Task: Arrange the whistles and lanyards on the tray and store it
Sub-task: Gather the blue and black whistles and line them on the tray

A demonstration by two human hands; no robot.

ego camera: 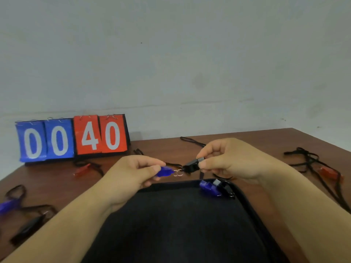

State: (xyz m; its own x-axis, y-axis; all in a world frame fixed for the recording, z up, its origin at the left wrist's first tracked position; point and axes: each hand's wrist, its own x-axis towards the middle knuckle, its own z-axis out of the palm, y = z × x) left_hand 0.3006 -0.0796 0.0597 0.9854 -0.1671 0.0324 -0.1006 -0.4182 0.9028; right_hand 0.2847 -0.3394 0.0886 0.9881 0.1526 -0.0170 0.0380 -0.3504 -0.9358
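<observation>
My left hand (133, 173) pinches a blue whistle (165, 171) above the far edge of the black tray (171, 224). A small metal ring (178, 172) joins the whistle to a black lanyard clip (192, 165), which my right hand (228, 160) pinches. The clip's cord hangs down toward the tray. Another blue whistle (209, 187) with a black clip lies in the tray's far right corner.
On the brown table (256, 137) lie a red whistle (82, 171) at centre left, a blue whistle (6, 205) and a black whistle (28, 226) at the left edge, and a red whistle (330, 173) with tangled black lanyards (307, 158) at right. A flip scoreboard (73, 137) reading 00 40 stands at the back left.
</observation>
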